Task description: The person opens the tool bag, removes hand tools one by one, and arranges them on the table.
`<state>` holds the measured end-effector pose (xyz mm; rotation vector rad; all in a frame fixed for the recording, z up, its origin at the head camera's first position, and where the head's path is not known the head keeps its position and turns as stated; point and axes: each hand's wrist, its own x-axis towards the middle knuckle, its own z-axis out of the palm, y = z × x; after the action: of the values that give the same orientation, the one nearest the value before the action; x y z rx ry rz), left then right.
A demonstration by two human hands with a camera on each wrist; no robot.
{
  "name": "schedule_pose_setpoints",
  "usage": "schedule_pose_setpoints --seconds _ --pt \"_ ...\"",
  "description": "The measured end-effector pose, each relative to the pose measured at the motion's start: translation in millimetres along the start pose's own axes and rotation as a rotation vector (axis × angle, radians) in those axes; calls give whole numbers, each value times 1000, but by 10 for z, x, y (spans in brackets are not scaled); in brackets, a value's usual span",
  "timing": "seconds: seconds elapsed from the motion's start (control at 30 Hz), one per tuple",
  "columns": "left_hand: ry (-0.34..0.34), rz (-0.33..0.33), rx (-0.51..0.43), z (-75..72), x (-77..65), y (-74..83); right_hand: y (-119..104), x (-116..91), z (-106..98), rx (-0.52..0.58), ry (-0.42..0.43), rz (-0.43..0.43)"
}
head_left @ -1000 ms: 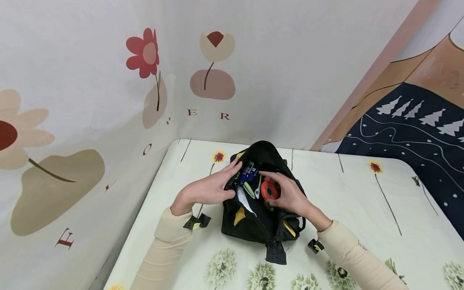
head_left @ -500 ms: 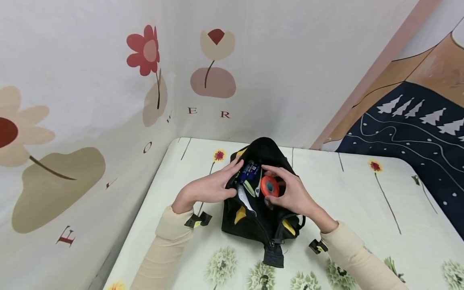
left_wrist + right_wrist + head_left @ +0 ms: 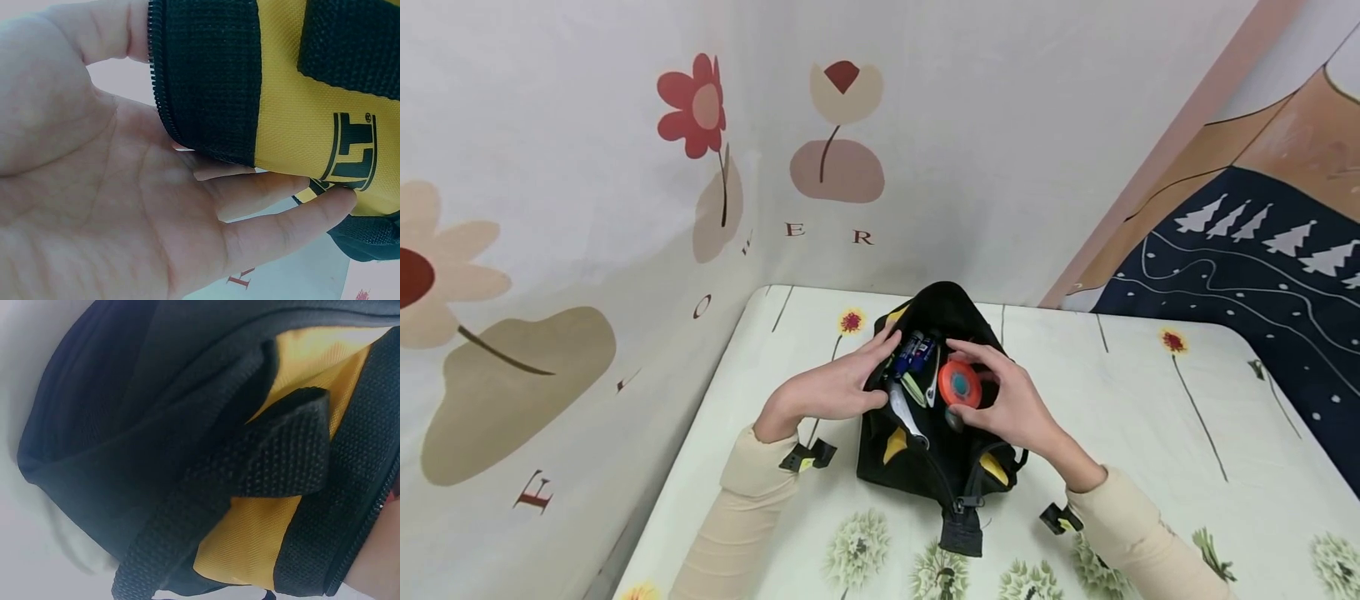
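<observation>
A black and yellow tool bag (image 3: 887, 479) lies unzipped on the table. My left hand (image 3: 827, 387) holds its left rim, thumb and fingers reaching over the zipper edge (image 3: 164, 112) with the palm outside. Over the right part of the opening, my right hand (image 3: 1011, 404) pinches a round orange-red disc (image 3: 955, 400) with a teal centre between thumb and fingers. A small dark rounded piece (image 3: 953, 421) shows just below the disc. In the right wrist view the bag's yellow side (image 3: 250, 544) hides most of that hand.
Inside the bag lie blue cylinders (image 3: 907, 354), a pale green item (image 3: 913, 387), a slim silvery tool (image 3: 932, 392) and a longer white one (image 3: 904, 408). The zipper end (image 3: 961, 533) droops toward me over the flower-print cloth (image 3: 1112, 383). Printed curtains stand behind.
The right hand has drawn back slightly to the right with the disc, whose face has turned more upward. The left hand stays at the rim; the zipper end has shifted slightly left.
</observation>
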<state>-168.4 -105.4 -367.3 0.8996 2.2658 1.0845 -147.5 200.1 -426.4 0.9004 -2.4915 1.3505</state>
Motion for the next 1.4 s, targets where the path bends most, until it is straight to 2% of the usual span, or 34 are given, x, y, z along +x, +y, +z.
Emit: schedule_pose_setpoints --seconds 0.27,0.5,0.7,1.03,1.2,1.4 --pt "5 -1 -1 2 8 0 -113 -32 -51 45 47 -18" --pt "-1 -21 6 -2 -1 0 -202 -54 -135 49 100 -36" --pt "-6 -13 4 -6 -10 5 -238 -76 -229 47 149 -29" --pt "-5 -12 -2 6 8 -9 -264 -128 -418 6 255 18" --pt "-2 -16 -8 8 6 -4 -260 -180 -506 -42 282 72" --pt "-2 -24 -11 14 -9 14 -199 -253 -590 -51 309 106"
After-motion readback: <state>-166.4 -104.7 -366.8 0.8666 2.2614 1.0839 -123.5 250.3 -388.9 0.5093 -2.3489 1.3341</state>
